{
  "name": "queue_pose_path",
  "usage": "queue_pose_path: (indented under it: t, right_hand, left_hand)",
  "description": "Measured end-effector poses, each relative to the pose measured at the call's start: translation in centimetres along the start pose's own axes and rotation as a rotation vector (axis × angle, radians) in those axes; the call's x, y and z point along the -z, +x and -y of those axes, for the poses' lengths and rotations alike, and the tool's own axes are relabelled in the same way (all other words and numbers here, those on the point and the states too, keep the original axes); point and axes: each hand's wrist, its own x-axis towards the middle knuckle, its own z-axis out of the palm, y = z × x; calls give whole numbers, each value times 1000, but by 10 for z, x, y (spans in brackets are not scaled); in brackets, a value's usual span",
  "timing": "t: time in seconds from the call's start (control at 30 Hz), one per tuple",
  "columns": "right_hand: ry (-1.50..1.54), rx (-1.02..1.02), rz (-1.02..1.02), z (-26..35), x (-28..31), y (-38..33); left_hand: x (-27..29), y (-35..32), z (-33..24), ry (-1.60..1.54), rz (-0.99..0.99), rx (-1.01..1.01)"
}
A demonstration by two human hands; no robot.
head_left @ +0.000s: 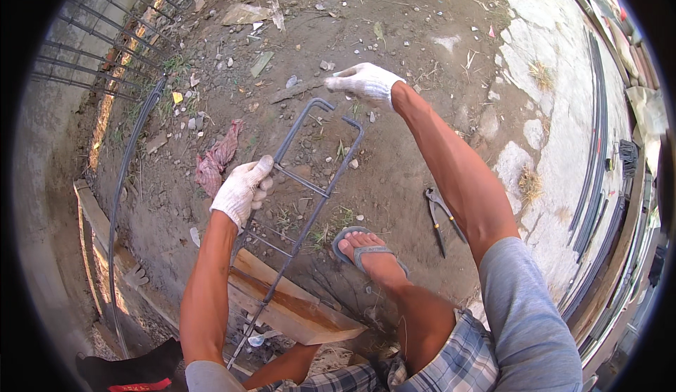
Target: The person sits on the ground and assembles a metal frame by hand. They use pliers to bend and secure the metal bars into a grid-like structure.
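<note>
My left hand (243,188), in a white knit glove, is closed around one long side of a ladder-shaped rebar frame (301,230). The steel frame slants from the lower left up to the middle, with thin crossbars between its long bars. Two bent ends, a small gap apart, form its top. Just beyond and right of that top is my gloved right hand (366,82), apart from the steel. Its fingers stretch to the left, slightly blurred, with nothing visible in them. Pincers (445,219) with black and yellow handles lie on the dirt below my right forearm.
A wooden board (299,300) lies under the frame's lower part, beside my sandalled foot (366,248). A crumpled reddish cloth (220,158) rests left. Long bars (130,160) and a rebar grid (116,43) stand along the left wall. More bars (597,131) lie on the right concrete.
</note>
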Motion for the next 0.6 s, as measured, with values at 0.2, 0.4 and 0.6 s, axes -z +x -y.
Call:
queue_pose_path:
  t: [0.2, 0.4, 0.6]
  right_hand:
    - [18, 98, 69, 2, -19, 4]
    - [7, 83, 101, -2, -16, 5]
    - [-36, 90, 115, 15, -15, -3]
  left_hand:
    - [0, 0, -6, -112, 84, 66]
    - [4, -1, -3, -192, 124, 99]
    - [5, -2, -1, -110, 83, 67]
